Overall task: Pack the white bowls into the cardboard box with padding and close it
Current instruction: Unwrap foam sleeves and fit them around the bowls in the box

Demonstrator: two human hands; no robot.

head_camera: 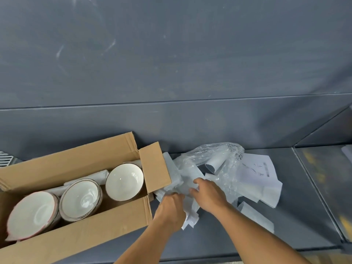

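White bowls (124, 181) are sitting in three groups inside the cardboard box (76, 161), with some white padding showing behind them and the flaps standing open. Just beside the box's right end, the left hand (172, 208) and right hand (208, 193) are both gripping crumpled padding sheets (187, 184), fingers curled round them, next to a clear plastic bag (215, 155) and printed paper (257, 168) lying on the grey surface (285, 216). Judged progress: bowls are loaded; further padding and closing are remaining.
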